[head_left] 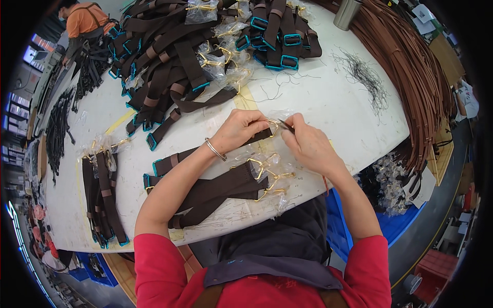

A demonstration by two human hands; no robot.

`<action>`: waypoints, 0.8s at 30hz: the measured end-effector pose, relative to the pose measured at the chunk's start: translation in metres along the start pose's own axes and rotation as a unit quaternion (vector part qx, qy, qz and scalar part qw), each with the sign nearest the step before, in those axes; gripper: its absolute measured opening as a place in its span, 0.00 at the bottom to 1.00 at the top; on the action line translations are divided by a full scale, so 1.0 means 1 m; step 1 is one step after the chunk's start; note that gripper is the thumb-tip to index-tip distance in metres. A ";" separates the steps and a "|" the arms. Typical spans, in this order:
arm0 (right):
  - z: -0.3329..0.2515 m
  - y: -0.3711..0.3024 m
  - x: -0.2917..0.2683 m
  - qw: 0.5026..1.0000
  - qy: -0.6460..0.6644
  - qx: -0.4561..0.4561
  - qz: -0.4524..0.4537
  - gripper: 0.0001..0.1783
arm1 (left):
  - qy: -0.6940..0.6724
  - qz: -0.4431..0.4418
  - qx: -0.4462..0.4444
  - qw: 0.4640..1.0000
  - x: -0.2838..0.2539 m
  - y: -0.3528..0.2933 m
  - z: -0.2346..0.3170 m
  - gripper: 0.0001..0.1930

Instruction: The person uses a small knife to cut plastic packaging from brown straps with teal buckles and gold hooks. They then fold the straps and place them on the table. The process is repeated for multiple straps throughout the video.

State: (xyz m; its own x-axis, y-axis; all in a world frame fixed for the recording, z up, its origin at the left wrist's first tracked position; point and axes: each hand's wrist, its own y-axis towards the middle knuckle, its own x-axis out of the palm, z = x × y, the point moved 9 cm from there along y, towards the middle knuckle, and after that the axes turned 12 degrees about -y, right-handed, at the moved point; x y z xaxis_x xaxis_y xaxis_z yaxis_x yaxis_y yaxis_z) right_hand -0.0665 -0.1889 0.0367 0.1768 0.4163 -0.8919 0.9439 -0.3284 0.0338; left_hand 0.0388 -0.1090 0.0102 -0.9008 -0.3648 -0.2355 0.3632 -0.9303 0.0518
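Observation:
My left hand (240, 134), with a metal bangle at its wrist, pinches the end of a dark brown strap (263, 135) beside its gold metal hook. This strap runs back under my left forearm towards a buckle in blue film. In my right hand (312, 146) is a small dark-bladed tool that looks like thread snips (285, 125), its tip close to the gold hook. Most of the tool is hidden by my fingers. Just below lie several more brown straps (226, 189), their gold hooks (269, 177) wrapped in clear plastic.
A large heap of brown straps (169, 56) covers the far side of the white table (308, 97). A smaller bundle (105, 192) lies at left. Loose threads (365, 77), a steel cup (347, 14) and long brown strips (411, 66) are at right. A co-worker (87, 23) stands far left.

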 end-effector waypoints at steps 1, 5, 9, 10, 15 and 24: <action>-0.004 -0.006 0.004 0.999 -0.025 -0.029 0.012 0.12 | -0.016 0.001 -0.006 1.000 0.000 0.001 -0.002 0.08; -0.020 -0.015 0.004 0.991 -0.069 -0.089 0.068 0.11 | -0.044 0.016 0.002 0.999 0.001 0.001 -0.003 0.09; -0.023 -0.012 0.010 0.988 -0.105 -0.096 0.062 0.10 | -0.047 0.025 -0.012 0.999 0.002 0.000 0.001 0.08; -0.023 -0.011 0.011 0.987 -0.115 -0.095 0.057 0.10 | -0.044 0.022 -0.010 0.999 0.002 0.000 0.002 0.07; -0.032 -0.004 0.007 0.977 -0.168 -0.125 0.030 0.06 | -0.064 0.018 0.009 0.998 0.003 0.000 -0.002 0.09; -0.025 0.016 0.009 0.975 -0.151 -0.149 -0.061 0.06 | -0.091 0.017 -0.006 0.996 0.003 0.002 -0.006 0.08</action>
State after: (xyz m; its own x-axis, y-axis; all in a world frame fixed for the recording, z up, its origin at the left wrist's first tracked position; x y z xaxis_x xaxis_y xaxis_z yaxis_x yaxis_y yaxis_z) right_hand -0.0431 -0.1691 0.0404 0.0107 0.1527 -0.9882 0.9999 -0.0117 0.0090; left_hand 0.0387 -0.1111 0.0035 -0.9159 -0.3978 -0.0533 0.3958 -0.9172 0.0445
